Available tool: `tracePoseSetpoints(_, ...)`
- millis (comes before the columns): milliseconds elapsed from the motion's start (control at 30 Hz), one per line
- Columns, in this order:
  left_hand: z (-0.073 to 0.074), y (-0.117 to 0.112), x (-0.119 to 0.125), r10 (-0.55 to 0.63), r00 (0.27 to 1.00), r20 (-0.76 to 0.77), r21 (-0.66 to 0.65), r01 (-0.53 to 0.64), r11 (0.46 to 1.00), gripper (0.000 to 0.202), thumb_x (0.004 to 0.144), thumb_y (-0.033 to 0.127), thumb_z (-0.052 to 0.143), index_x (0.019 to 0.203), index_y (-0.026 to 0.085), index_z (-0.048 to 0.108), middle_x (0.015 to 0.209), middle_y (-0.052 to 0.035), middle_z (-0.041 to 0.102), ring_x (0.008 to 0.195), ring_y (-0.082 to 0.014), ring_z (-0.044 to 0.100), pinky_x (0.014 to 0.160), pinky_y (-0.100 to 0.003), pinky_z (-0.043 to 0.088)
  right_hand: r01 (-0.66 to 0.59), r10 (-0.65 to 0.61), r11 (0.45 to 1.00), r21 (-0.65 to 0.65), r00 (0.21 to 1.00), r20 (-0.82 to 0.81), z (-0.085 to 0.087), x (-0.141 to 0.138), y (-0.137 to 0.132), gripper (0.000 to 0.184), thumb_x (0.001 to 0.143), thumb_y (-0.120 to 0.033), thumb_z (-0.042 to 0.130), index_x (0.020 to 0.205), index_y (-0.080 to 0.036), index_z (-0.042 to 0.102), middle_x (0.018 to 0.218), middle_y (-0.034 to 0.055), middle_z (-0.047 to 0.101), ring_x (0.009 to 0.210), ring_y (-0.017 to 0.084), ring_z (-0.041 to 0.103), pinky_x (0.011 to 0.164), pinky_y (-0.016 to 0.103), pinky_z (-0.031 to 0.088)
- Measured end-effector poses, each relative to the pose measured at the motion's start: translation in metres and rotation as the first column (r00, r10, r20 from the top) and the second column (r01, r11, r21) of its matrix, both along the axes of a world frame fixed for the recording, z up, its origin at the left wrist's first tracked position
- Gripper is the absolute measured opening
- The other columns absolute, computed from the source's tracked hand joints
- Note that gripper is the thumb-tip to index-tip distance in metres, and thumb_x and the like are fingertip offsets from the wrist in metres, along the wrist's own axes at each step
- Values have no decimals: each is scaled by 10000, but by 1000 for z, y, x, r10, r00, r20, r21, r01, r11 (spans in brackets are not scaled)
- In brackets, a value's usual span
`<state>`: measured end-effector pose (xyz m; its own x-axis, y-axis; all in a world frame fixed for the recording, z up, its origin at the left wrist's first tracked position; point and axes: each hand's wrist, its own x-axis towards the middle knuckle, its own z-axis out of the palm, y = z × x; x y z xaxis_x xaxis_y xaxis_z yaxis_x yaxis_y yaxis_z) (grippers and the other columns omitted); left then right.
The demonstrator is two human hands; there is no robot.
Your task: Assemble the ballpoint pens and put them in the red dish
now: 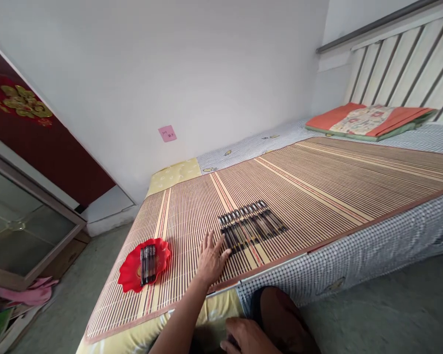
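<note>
A row of several dark pens [253, 223] lies side by side on a striped bamboo mat [317, 187] that covers a bed. My left hand [210, 260] rests flat on the mat with its fingers spread, open, and its thumb touches the leftmost pen of the row. A red flower-shaped dish [127, 275] sits on the mat to the left of that hand, with three dark pens [148, 264] lying in it. My right hand [249, 337] rests low on my knee at the frame's bottom edge; its fingers are cut off by the frame.
The bed has a checked sheet [372, 246] and an orange-edged pillow [369, 120] by the slatted headboard [402, 64]. A white wall with a pink note [167, 133] runs behind. At the left stand a glass-fronted cabinet [25, 221] and pink clutter [29, 292] on the floor.
</note>
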<state>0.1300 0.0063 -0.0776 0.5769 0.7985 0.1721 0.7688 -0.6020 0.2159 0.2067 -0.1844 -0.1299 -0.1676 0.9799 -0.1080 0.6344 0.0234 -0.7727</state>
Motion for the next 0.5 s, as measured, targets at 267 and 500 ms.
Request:
tracePoseSetpoints(267, -3, -1, 4, -25, 999, -47, 8, 26, 1000, 534, 1026, 496, 472, 1512, 277, 500, 1684, -144, 272, 1580, -356, 124, 1214, -612, 255, -19, 19, 998, -61, 1000, -6, 18, 3, -2, 148, 817, -255, 611, 926, -180, 677, 938, 75, 745, 867, 243, 667, 723, 294, 392)
tracePoseSetpoints(500, -1, -1, 8, -32, 995, -91, 53, 37, 998, 517, 1004, 476, 529, 1472, 255, 530, 1662, -138, 323, 1567, -359, 179, 1221, -617, 246, -43, 43, 995, -95, 999, -4, 18, 4, -1, 196, 817, -263, 619, 977, -174, 687, 1018, 99, 758, 945, 274, 681, 787, 310, 424)
